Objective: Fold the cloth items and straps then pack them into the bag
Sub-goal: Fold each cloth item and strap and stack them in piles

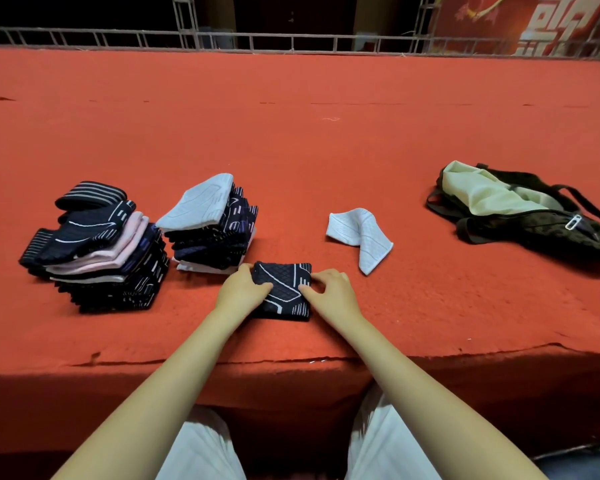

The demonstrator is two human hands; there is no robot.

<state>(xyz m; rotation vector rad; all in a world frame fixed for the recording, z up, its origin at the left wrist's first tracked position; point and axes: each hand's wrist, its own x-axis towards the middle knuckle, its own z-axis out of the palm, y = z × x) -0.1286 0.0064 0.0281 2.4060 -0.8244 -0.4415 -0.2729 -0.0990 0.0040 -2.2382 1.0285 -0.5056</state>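
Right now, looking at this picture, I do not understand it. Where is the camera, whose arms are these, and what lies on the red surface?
There is no machine here. A person wears a camera on the head, so you look down along that person's own two bare arms.

The left hand and the right hand both grip a dark folded cloth, one at each side, on the red table.

To the left stand two stacks of folded cloths: a mostly dark stack and a stack with a pale cloth on top. To the right lies one pale cloth, loosely folded. Farther right lies a dark bag, open, showing its light lining. Nothing from the stacks appears packed yet.
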